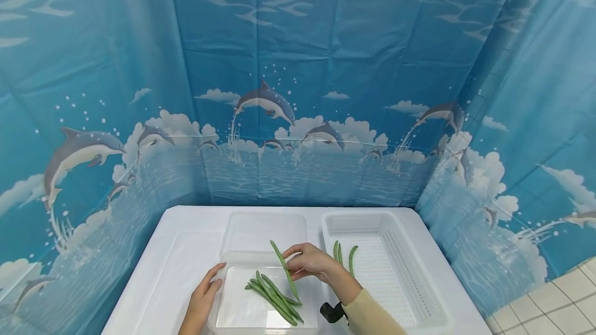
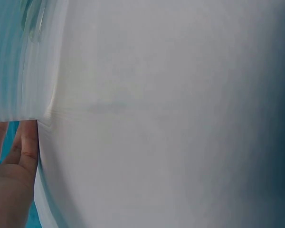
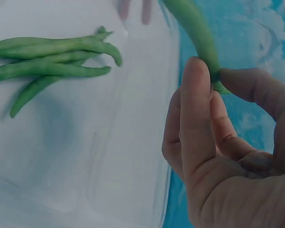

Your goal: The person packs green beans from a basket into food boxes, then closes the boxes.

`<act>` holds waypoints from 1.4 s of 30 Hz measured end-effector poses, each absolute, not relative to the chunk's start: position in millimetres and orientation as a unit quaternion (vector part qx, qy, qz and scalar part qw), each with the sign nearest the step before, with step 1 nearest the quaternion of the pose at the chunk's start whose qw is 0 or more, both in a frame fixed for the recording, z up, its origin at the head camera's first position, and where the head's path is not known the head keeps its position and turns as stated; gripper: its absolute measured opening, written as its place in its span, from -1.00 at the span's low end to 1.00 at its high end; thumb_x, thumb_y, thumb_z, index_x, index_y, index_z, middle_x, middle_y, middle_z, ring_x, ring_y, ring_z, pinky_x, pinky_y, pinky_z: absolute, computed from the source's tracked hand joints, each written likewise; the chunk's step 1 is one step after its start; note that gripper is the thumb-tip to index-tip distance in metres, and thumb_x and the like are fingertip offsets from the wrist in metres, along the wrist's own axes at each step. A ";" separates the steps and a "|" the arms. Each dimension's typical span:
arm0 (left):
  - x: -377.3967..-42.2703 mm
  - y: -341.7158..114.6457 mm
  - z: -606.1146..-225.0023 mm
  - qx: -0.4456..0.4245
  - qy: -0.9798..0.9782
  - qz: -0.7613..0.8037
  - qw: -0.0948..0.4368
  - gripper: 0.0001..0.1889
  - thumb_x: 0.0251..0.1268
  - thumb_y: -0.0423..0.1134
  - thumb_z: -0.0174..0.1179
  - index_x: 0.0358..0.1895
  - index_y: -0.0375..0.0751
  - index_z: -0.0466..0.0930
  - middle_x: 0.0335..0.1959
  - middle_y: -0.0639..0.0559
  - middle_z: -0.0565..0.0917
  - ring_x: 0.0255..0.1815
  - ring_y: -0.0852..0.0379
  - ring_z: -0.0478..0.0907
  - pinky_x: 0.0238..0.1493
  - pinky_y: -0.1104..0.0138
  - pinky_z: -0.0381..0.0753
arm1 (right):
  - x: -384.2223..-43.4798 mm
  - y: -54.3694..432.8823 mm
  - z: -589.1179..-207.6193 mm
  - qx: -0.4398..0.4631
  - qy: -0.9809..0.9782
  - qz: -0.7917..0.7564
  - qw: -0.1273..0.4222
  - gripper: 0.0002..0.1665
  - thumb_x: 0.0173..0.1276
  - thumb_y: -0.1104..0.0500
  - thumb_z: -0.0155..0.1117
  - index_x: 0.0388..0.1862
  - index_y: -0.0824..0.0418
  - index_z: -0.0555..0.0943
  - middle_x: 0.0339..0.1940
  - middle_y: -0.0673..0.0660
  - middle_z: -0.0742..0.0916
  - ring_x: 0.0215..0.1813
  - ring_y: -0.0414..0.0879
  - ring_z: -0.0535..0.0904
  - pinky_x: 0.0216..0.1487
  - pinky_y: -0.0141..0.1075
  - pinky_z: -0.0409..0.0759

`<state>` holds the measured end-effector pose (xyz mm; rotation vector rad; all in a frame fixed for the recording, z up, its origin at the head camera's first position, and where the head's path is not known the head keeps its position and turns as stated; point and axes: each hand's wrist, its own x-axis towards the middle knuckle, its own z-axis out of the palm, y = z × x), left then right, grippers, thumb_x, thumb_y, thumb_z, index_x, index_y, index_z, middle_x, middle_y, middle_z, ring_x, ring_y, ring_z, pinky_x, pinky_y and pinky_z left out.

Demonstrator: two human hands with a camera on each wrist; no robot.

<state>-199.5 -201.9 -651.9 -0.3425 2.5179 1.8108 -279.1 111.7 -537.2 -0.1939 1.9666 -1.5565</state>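
My right hand [image 1: 311, 261] pinches a single green bean [image 1: 279, 256] between thumb and fingertips, above the right part of a clear plastic container [image 1: 220, 310]. In the right wrist view the thumb and index finger meet near the end of that bean [image 3: 197, 33]. Several green beans [image 1: 274, 296] lie in a loose bundle on the container's floor. At the container's left side is my left hand [image 1: 203, 293], its fingers extended along the wall. The left wrist view shows this hand [image 2: 12, 185] only partly, with its fingertips by the container's edge.
A white perforated basket [image 1: 419, 283] stands on the right, with a few green beans [image 1: 352, 257] at its left side. Behind the container lies a clear flat lid [image 1: 265, 226]. All rest on a white table [image 1: 153, 273] backed by a dolphin-print curtain [image 1: 298, 40].
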 end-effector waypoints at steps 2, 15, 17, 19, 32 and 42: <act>-199.3 -201.3 -651.3 -0.108 0.807 0.580 0.009 -0.52 0.73 0.00 -0.08 0.58 0.16 0.38 0.64 -0.27 0.36 0.46 -0.39 0.54 0.25 -0.33 0.69 | -277.0 102.2 -540.0 -0.075 0.753 -0.571 0.317 -0.59 0.26 0.37 0.37 0.11 0.33 0.67 -0.34 0.11 0.80 -0.41 -0.18 0.72 -0.23 -0.25 0.88; -200.7 -200.0 -649.0 -0.107 0.812 0.574 0.006 -0.52 0.73 -0.01 -0.10 0.58 0.15 0.37 0.65 -0.26 0.34 0.47 -0.39 0.53 0.31 -0.33 0.65 | -262.2 69.0 -565.5 -0.073 0.809 -0.477 0.336 -0.79 0.19 0.48 0.40 -0.22 0.26 0.72 -0.61 0.06 0.70 -0.63 -0.24 0.59 -0.51 -0.40 0.75; -200.5 -199.9 -648.9 -0.107 0.812 0.573 0.006 -0.52 0.73 -0.01 -0.10 0.59 0.14 0.37 0.65 -0.26 0.35 0.47 -0.39 0.53 0.30 -0.32 0.66 | -260.2 67.3 -567.7 -0.070 0.817 -0.463 0.337 -0.80 0.18 0.48 0.40 -0.25 0.26 0.72 -0.61 0.06 0.69 -0.62 -0.24 0.59 -0.49 -0.38 0.78; -200.4 -199.9 -649.2 -0.108 0.813 0.572 0.006 -0.52 0.73 -0.02 -0.10 0.58 0.14 0.37 0.64 -0.26 0.36 0.46 -0.40 0.54 0.28 -0.32 0.68 | -259.0 66.1 -569.4 -0.067 0.824 -0.452 0.335 -0.80 0.18 0.49 0.40 -0.28 0.25 0.71 -0.61 0.07 0.69 -0.62 -0.23 0.59 -0.48 -0.36 0.79; -200.8 -200.9 -654.1 -0.110 0.807 0.580 0.012 -0.52 0.72 0.00 -0.10 0.58 0.13 0.37 0.65 -0.25 0.35 0.48 -0.41 0.52 0.24 -0.30 0.71 | -258.1 65.5 -572.6 -0.066 0.843 -0.423 0.325 -0.77 0.12 0.51 0.37 -0.28 0.27 0.70 -0.58 0.10 0.72 -0.56 -0.17 0.62 -0.34 -0.21 0.88; -200.5 -200.9 -652.5 -0.111 0.808 0.578 0.009 -0.53 0.72 0.00 -0.08 0.57 0.18 0.39 0.65 -0.26 0.35 0.48 -0.41 0.52 0.26 -0.34 0.68 | -259.2 67.0 -573.1 -0.068 0.834 -0.443 0.323 -0.74 0.12 0.54 0.31 -0.24 0.30 0.71 -0.60 0.09 0.67 -0.61 -0.20 0.57 -0.41 -0.28 0.85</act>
